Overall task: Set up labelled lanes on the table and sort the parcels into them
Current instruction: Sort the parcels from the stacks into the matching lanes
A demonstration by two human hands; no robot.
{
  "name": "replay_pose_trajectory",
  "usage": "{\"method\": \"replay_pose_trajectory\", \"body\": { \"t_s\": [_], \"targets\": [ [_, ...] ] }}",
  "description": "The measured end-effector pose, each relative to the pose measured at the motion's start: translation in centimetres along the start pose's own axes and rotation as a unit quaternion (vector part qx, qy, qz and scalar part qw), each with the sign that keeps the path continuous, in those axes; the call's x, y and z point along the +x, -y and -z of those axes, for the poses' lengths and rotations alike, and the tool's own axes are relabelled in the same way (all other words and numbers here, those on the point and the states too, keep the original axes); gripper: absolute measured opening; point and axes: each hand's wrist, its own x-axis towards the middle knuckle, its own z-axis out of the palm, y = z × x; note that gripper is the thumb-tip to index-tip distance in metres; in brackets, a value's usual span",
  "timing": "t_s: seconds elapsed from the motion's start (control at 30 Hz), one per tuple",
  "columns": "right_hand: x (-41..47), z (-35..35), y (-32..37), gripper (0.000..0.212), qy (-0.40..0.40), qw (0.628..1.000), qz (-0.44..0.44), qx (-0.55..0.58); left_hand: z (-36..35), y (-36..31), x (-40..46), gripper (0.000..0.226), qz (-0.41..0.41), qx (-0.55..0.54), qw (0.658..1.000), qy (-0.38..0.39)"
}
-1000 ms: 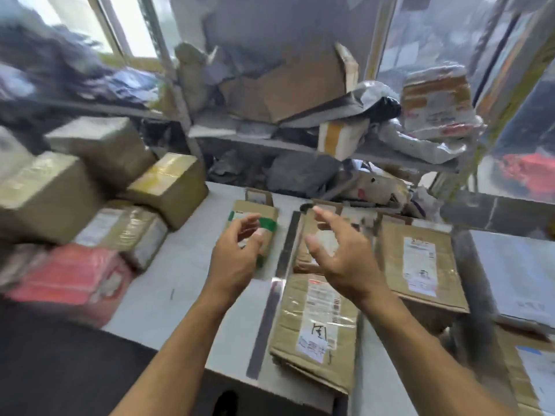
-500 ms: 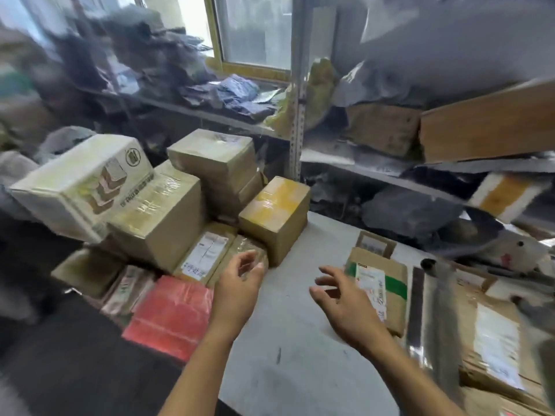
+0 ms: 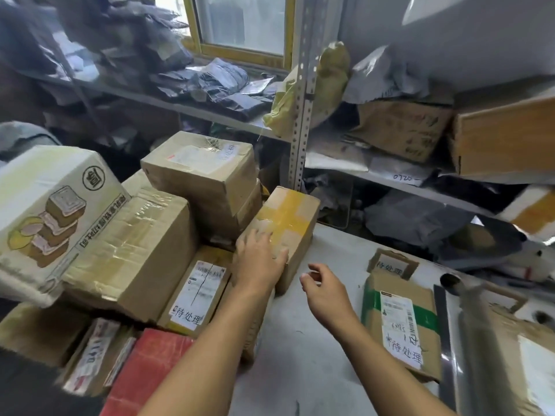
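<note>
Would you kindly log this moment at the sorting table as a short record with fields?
left hand: left hand rests on the yellow-taped box, fingers laid over its near top edge
right hand: right hand in the air over the table, fingers loosely curled, holding nothing
lane label: card with handwriting
lane parcel: green-taped parcel lies flat below the card
unsorted: box pile at left

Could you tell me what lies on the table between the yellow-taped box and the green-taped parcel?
Only bare grey table, with the right hand hovering above it, in the head view.
</note>
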Motion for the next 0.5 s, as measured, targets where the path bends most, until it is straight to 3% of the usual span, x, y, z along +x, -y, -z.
{"method": "replay_pose_trajectory", "body": {
  "t_s": [0.13,0.4,0.5],
  "targets": [
    [1.2,-1.1,-1.3,0.042,0.0,1.0,-0.023,0.002,-1.8,-0.5,3.6,0.081,-0.012,0.096,0.988,0.122],
    [2.2,-0.5,-3.1,0.037,-0.01,0.998,-0.054,0.021,-2.8,-0.9,7.3,0.097,-0.005,0.14,0.974,0.178],
    [2.4,-0.3,-3.5,0.036,-0.016,0.998,-0.06,0.028,-2.9,-1.2,7.4,0.099,-0.015,0.185,0.968,0.167]
  ]
}}
